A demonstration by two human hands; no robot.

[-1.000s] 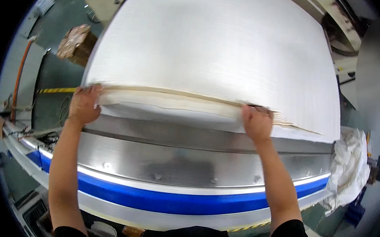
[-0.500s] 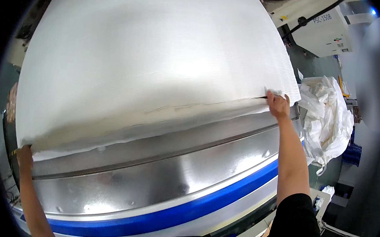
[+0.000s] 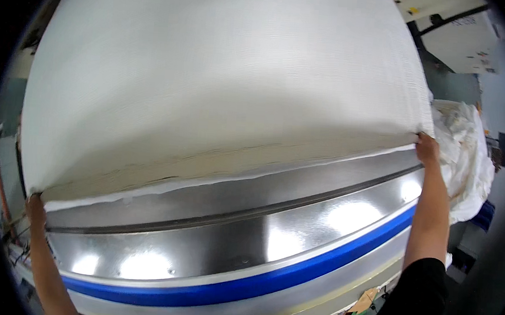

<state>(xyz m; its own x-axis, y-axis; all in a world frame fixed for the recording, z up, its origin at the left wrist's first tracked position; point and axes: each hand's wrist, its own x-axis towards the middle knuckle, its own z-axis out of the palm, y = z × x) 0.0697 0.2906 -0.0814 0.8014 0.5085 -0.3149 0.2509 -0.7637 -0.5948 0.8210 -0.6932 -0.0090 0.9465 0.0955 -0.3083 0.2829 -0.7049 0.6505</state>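
A wide sheet of white fabric (image 3: 235,68), finely ribbed, lies over a shiny metal table (image 3: 210,254). Its near edge runs slanting across the view, with a few thin creases just behind it and bare metal in front. At the near left corner my left hand (image 3: 36,208) is closed on the fabric edge. My right hand (image 3: 427,150) pinches the same edge at the near right corner. Both arms are spread wide, and the fabric between the hands looks fairly straight. The fingertips are partly hidden by the cloth.
A blue strip (image 3: 243,284) runs along the table's front side. Heaped white cloth (image 3: 466,161) sits beyond the right edge. A pale machine cabinet (image 3: 462,43) stands at the far right. Below the table front lies a brown piece (image 3: 364,301), perhaps cardboard.
My right hand has moved right along the fabric edge to the corner, its fingers now closed tighter. The view has shifted somewhat. My left hand stays at the left corner.
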